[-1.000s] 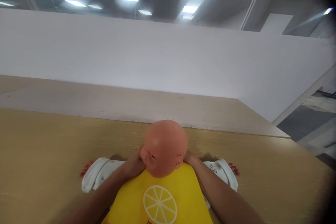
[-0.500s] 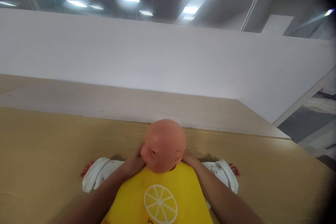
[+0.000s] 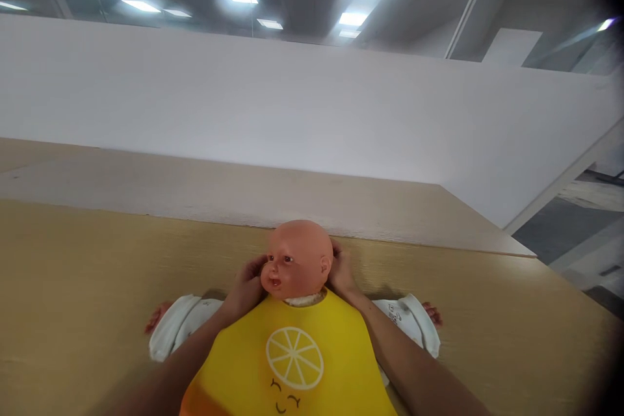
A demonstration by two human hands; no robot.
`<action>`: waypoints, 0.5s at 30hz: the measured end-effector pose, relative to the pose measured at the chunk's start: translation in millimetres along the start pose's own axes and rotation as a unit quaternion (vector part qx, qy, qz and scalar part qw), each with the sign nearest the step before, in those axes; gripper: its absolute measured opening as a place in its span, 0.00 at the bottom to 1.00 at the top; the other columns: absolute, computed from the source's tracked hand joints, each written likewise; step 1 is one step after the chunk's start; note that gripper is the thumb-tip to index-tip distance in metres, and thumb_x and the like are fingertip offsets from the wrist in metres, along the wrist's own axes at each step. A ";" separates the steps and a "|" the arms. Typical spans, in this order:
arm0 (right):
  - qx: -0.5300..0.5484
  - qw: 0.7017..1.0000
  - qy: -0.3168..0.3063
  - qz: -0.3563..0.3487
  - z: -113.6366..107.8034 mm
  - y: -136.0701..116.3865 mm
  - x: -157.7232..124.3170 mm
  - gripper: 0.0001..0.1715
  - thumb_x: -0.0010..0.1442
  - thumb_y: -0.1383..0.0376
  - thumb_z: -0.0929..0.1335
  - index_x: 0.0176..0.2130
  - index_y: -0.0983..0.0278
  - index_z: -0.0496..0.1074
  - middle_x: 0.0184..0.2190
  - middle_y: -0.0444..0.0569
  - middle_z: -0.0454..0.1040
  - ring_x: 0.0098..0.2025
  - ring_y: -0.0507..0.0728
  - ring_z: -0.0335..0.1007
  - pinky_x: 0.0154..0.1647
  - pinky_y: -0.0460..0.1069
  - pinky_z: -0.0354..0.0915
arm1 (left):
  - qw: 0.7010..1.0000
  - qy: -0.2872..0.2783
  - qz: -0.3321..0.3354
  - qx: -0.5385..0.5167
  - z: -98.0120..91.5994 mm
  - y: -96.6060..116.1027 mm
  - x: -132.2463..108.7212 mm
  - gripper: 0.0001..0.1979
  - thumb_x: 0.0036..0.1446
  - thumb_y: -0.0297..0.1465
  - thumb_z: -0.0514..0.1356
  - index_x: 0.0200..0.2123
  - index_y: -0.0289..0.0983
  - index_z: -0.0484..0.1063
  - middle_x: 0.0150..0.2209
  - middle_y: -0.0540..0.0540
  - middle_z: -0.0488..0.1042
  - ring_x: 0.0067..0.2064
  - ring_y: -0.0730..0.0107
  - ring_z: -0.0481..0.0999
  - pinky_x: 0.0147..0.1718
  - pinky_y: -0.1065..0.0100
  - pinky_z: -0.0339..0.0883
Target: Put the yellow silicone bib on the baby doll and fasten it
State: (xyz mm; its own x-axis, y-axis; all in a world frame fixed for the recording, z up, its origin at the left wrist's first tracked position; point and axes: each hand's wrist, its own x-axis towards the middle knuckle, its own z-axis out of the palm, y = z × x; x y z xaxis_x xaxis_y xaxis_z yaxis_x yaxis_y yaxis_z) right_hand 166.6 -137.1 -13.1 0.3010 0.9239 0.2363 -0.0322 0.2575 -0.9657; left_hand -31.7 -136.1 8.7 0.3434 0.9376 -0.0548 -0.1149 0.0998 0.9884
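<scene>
A bald baby doll [image 3: 305,250] lies on the table with its head toward the far side, face turned to the left and mouth open. Over its chest spreads a yellow bib [image 3: 244,351] printed with a white citrus slice and a smiling face. My left hand [image 3: 245,289] curls in beside the doll's cheek, its fingertips passing behind the head. On the other side, my right hand [image 3: 342,271] is bent round behind the ear and neck. Both sets of fingertips are hidden, so what they grip behind the neck does not show. White printed sleeves [image 3: 179,325] cover the doll's outstretched arms.
The wooden table [image 3: 73,286] extends to both sides. Beyond the doll lies a paler raised board [image 3: 219,188], then a white partition [image 3: 292,97] with glass above it. The table's right edge drops toward a grey floor [image 3: 560,234].
The doll's head has tilted back, so its face and collar now show more. My right hand has come up beside the ear. The bib has shifted slightly, showing its printed face.
</scene>
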 end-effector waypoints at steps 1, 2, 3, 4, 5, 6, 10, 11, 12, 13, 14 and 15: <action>0.002 1.000 -0.001 0.001 0.3 0.3 -0.1 0.09 0.47 0.66 0.65 0.29 0.68 0.74 0.29 0.47 0.76 0.32 0.54 0.65 0.32 0.47 0.63 | 1.000 0.004 -0.004 -0.007 0.4 0.5 -0.1 0.14 0.38 0.27 0.63 0.33 0.35 0.77 0.38 0.43 0.82 0.46 0.52 0.78 0.46 0.60 0.70; 0.001 1.000 -0.003 0.001 0.1 0.0 -0.1 0.09 0.47 0.66 0.65 0.29 0.68 0.74 0.29 0.48 0.76 0.32 0.54 0.65 0.32 0.47 0.62 | 1.000 0.006 -0.008 -0.015 1.0 1.2 -0.3 0.14 0.37 0.27 0.64 0.33 0.34 0.77 0.37 0.43 0.82 0.45 0.52 0.78 0.45 0.60 0.70; -0.003 1.000 -0.004 0.000 -0.3 -0.9 -0.2 0.09 0.48 0.66 0.65 0.29 0.68 0.74 0.29 0.48 0.76 0.32 0.54 0.65 0.32 0.47 0.62 | 1.000 0.009 -0.013 -0.024 1.8 1.8 -0.4 0.14 0.36 0.27 0.64 0.32 0.34 0.77 0.37 0.43 0.82 0.44 0.52 0.78 0.45 0.60 0.70; -0.011 1.000 -0.003 -0.001 -0.9 -2.2 -0.3 0.09 0.48 0.67 0.65 0.29 0.68 0.74 0.29 0.48 0.77 0.32 0.54 0.66 0.32 0.47 0.62 | 0.999 0.011 -0.016 -0.034 2.6 2.3 -0.6 0.14 0.35 0.26 0.64 0.32 0.34 0.77 0.36 0.43 0.82 0.43 0.52 0.78 0.44 0.60 0.71; -0.021 1.000 -0.002 -0.002 -1.4 -3.6 -0.3 0.09 0.47 0.67 0.65 0.28 0.68 0.73 0.29 0.48 0.77 0.31 0.54 0.66 0.32 0.47 0.62 | 0.999 0.011 -0.017 -0.045 3.3 2.5 -0.5 0.14 0.35 0.26 0.64 0.31 0.34 0.77 0.36 0.43 0.82 0.43 0.52 0.78 0.43 0.60 0.71; -0.029 1.000 0.001 -0.001 -1.8 -4.8 -0.3 0.09 0.47 0.67 0.64 0.27 0.68 0.73 0.28 0.48 0.77 0.31 0.54 0.66 0.32 0.47 0.62 | 0.998 0.011 -0.017 -0.054 3.8 2.4 -0.4 0.14 0.35 0.26 0.64 0.31 0.34 0.77 0.36 0.43 0.82 0.43 0.53 0.78 0.43 0.60 0.71; -0.048 0.999 0.005 0.002 -3.5 -2.5 1.1 0.11 0.47 0.66 0.64 0.28 0.69 0.74 0.30 0.50 0.78 0.32 0.55 0.67 0.32 0.48 0.63 | 0.999 0.010 -0.013 -0.045 2.2 -1.1 1.2 0.13 0.37 0.27 0.63 0.31 0.35 0.77 0.37 0.43 0.82 0.44 0.53 0.78 0.42 0.62 0.71; -0.056 0.998 0.008 0.002 -4.2 -0.1 1.7 0.12 0.47 0.66 0.64 0.29 0.70 0.75 0.31 0.51 0.78 0.32 0.56 0.67 0.33 0.48 0.63 | 0.999 0.006 -0.011 -0.030 0.8 -2.3 1.6 0.12 0.38 0.27 0.62 0.32 0.35 0.77 0.38 0.43 0.82 0.45 0.53 0.78 0.42 0.62 0.71; -0.066 0.998 0.011 0.003 -5.0 2.4 2.4 0.13 0.48 0.66 0.64 0.30 0.70 0.75 0.32 0.52 0.79 0.33 0.57 0.68 0.33 0.48 0.63 | 1.000 0.001 -0.007 -0.012 -0.8 -3.4 2.0 0.12 0.39 0.26 0.62 0.32 0.35 0.77 0.38 0.44 0.82 0.45 0.53 0.77 0.43 0.62 0.71; -0.076 0.997 0.014 0.005 -5.8 4.8 3.0 0.14 0.48 0.66 0.64 0.31 0.70 0.76 0.33 0.52 0.79 0.34 0.57 0.69 0.34 0.48 0.64 | 1.000 -0.003 -0.001 0.009 -2.6 -4.3 2.2 0.12 0.40 0.26 0.61 0.32 0.35 0.78 0.39 0.44 0.81 0.46 0.54 0.77 0.43 0.63 0.70; -0.083 0.996 0.016 0.006 -6.6 6.7 3.7 0.14 0.48 0.66 0.64 0.32 0.70 0.76 0.34 0.53 0.79 0.35 0.58 0.69 0.35 0.49 0.64 | 0.999 -0.007 0.007 0.030 -4.3 -4.8 2.3 0.12 0.41 0.26 0.60 0.33 0.35 0.78 0.39 0.44 0.81 0.45 0.54 0.77 0.42 0.63 0.70; -0.088 0.996 0.016 0.007 -7.3 8.0 4.2 0.15 0.48 0.66 0.64 0.33 0.70 0.77 0.35 0.53 0.79 0.36 0.59 0.70 0.35 0.49 0.65 | 0.999 -0.008 0.015 0.050 -5.8 -4.9 2.3 0.13 0.41 0.25 0.59 0.33 0.35 0.78 0.40 0.44 0.81 0.45 0.55 0.77 0.42 0.64 0.70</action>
State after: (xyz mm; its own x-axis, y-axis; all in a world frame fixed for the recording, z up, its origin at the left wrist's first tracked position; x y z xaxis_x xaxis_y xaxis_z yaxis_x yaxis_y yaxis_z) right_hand 174.6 -133.2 -20.7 0.3316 0.9171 0.2215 0.1306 0.1879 -0.9735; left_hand -35.8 -132.5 2.9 0.3564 0.9340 -0.0235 -0.0325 0.0376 0.9988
